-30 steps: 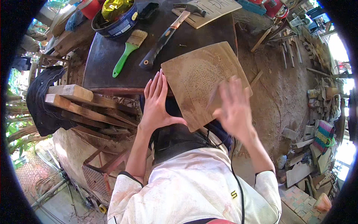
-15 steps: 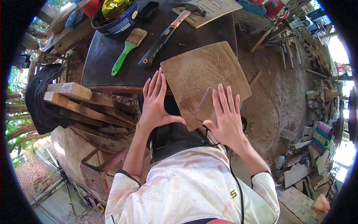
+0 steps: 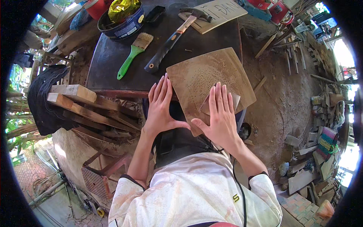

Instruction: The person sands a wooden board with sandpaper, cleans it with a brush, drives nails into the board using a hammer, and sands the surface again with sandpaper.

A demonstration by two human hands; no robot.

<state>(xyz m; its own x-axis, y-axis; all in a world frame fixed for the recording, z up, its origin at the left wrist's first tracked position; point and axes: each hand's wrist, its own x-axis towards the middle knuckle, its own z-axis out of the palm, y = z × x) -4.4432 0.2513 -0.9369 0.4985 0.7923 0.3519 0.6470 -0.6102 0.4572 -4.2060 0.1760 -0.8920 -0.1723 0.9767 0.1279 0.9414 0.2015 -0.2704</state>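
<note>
A square brown wooden board [image 3: 185, 73] with many small holes lies tilted at the table's near edge, one corner hanging toward my body. My left hand [image 3: 162, 108] is open along the board's left edge, its fingers straight and its thumb stretched toward the near corner. Flat over a small brown sheet [image 3: 235, 100], which looks like sandpaper, rests my right hand [image 3: 219, 113]. Its fingers are straight and it does not grip the sheet, part of which they hide.
On the dark table [image 3: 113, 49] lie a green-handled paintbrush [image 3: 132, 57], a hammer [image 3: 166, 50], a small nail [image 3: 188, 50] and a lettered wooden panel [image 3: 219, 17]. A round blue tin [image 3: 121, 29] stands at the far left. Wooden beams [image 3: 81, 109] jut out at left.
My right hand has slid left over the board, and the small sheet has turned and shifted under it. The left hand keeps its place at the board's edge. The view has shifted slightly.
</note>
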